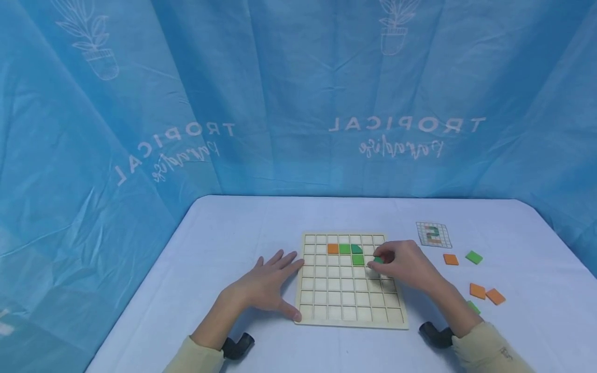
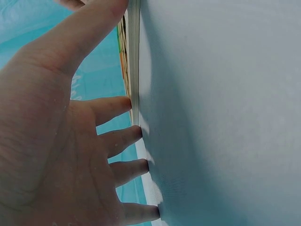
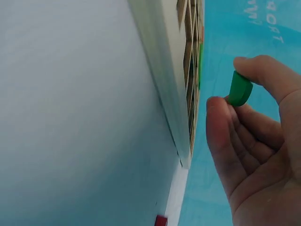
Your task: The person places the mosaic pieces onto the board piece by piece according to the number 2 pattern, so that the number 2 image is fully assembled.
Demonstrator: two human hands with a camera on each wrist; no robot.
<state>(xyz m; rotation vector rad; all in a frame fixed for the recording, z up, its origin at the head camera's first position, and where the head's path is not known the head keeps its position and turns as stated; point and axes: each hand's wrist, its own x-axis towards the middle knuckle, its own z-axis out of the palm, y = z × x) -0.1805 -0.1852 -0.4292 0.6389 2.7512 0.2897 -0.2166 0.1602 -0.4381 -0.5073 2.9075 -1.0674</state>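
Observation:
A square wooden grid board (image 1: 321, 299) lies on the table. In its second row sit an orange tile (image 1: 333, 248), a light green tile (image 1: 344, 248) and a dark green tile (image 1: 356, 249) with a rounded corner. Below the last one is another light green tile (image 1: 357, 260). My right hand (image 1: 404, 265) pinches a dark green tile with a curved edge (image 3: 240, 89) between thumb and fingertips, above the board's right side. My left hand (image 1: 265, 285) has its fingers spread, thumb and index fingertip at the board's left edge.
Right of the board lies a pattern card (image 1: 434, 235) showing a coloured figure on a grid. Loose orange tiles (image 1: 451, 259) and green tiles (image 1: 474, 257) are scattered nearer the table's right side. A blue printed curtain (image 1: 298, 103) hangs behind the white table (image 1: 252, 223).

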